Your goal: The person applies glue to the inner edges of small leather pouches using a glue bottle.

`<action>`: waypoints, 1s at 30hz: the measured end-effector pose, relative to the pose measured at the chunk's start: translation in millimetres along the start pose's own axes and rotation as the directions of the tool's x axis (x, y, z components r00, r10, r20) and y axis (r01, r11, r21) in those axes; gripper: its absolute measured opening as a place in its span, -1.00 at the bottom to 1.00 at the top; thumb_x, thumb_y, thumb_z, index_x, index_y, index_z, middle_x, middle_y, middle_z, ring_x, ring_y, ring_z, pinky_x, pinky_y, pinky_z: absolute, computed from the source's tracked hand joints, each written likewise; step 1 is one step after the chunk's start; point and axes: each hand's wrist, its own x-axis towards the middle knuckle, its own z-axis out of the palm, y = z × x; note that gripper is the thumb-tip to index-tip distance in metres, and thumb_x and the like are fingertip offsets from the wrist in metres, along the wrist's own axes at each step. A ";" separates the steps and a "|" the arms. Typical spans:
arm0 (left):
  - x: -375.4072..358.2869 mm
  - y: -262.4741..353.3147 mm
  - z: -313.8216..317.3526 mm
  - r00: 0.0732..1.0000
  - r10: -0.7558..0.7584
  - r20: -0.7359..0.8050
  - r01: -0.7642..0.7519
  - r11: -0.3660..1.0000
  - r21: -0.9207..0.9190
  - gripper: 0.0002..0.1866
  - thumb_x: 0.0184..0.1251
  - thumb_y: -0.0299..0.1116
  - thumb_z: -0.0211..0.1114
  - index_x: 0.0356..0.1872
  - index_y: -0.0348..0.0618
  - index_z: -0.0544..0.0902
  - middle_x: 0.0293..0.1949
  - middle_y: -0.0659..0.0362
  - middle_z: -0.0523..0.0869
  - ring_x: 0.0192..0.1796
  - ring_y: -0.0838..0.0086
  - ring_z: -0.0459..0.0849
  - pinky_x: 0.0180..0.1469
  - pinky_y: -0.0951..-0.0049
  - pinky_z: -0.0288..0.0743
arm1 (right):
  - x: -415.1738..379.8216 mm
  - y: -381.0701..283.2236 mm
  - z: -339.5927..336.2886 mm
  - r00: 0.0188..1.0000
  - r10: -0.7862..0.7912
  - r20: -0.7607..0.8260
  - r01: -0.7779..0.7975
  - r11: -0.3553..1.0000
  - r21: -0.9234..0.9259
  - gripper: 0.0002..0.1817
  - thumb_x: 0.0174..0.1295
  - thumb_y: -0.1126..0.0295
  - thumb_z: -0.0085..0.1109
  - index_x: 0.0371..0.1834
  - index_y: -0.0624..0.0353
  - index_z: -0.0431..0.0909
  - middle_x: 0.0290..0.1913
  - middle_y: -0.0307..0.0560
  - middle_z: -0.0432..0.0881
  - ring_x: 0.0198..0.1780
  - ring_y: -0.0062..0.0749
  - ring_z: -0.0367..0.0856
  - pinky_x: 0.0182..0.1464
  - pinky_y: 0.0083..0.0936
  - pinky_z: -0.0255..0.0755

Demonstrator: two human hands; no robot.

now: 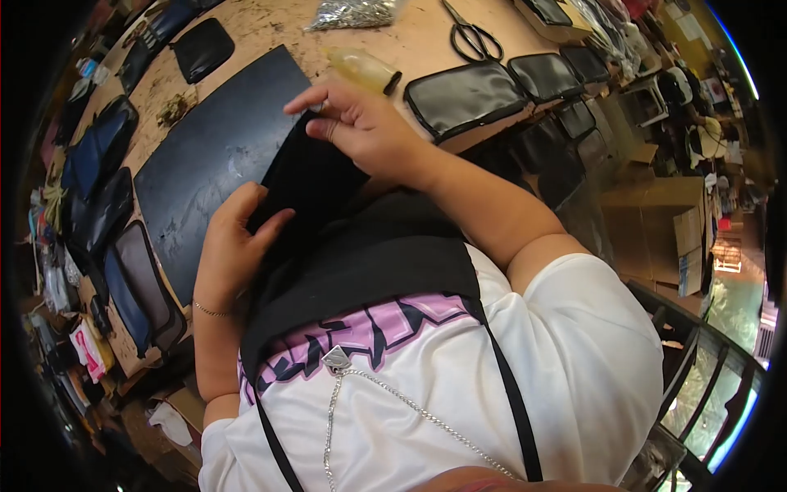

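A black piece of material (316, 168) is held up between my two hands, over the near edge of a dark flat mat (213, 156). My left hand (238, 234) grips its lower left side, thumb on top and fingers partly hidden behind. At its upper edge my right hand (357, 127) pinches a corner between thumb and fingers. Just beyond my right hand lies a yellowish translucent bottle (361, 70) with a dark end. The material's lower part merges with my black apron (369, 254).
Black-handled scissors (475, 41) and glossy black pouches (467, 94) lie at the right of the table. A bag of small metal parts (352, 12) sits at the back. Dark pouches (98, 156) line the left. A cardboard box (656, 221) stands at the right.
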 end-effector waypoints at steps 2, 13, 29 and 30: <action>3.7 1.5 -1.0 1.000 -0.003 -0.002 0.003 1.000 -0.005 -0.69 0.19 -0.46 0.48 -0.28 -0.31 0.45 -0.38 0.06 0.43 -0.32 0.30 0.40 -0.17 0.43 0.40 | -0.8 -17.4 -13.2 1.000 -0.014 -0.012 0.012 0.989 -0.150 -0.70 0.42 0.66 0.01 0.13 0.18 0.57 0.01 -0.28 0.63 0.01 -0.71 0.54 0.12 -0.67 0.44; 57.4 -93.7 7.4 0.969 -0.246 0.001 0.246 0.968 -0.039 -0.75 0.49 -0.34 0.31 -0.26 -0.28 0.46 -0.38 0.32 0.41 -0.29 0.65 0.34 -0.22 0.61 0.30 | -77.8 -175.4 -56.8 0.786 -0.225 0.576 0.616 0.375 -0.693 -0.83 0.28 0.37 0.21 -0.10 0.05 0.67 -0.17 -0.20 0.72 -0.06 -0.26 0.70 -0.06 -0.33 0.57; 61.5 -101.8 4.7 0.948 -0.316 0.049 0.313 0.948 0.051 -0.68 0.53 -0.20 0.28 -0.32 -0.21 0.44 -0.43 0.34 0.35 -0.33 0.68 0.27 -0.26 0.63 0.24 | -210.6 -161.9 -26.8 0.878 -0.200 0.435 0.477 0.439 -0.761 -0.88 0.22 0.43 0.24 -0.20 0.12 0.67 -0.14 -0.13 0.68 -0.06 -0.18 0.69 -0.05 -0.29 0.58; 68.6 -104.9 7.9 0.950 -0.313 0.025 0.311 0.948 0.066 -0.68 0.52 -0.20 0.28 -0.31 -0.22 0.45 -0.42 0.33 0.35 -0.33 0.67 0.27 -0.26 0.63 0.25 | -212.4 -177.7 -31.3 0.875 -0.178 0.451 0.482 0.411 -0.773 -0.89 0.22 0.43 0.25 -0.20 0.12 0.67 -0.14 -0.12 0.68 -0.06 -0.18 0.69 -0.05 -0.29 0.58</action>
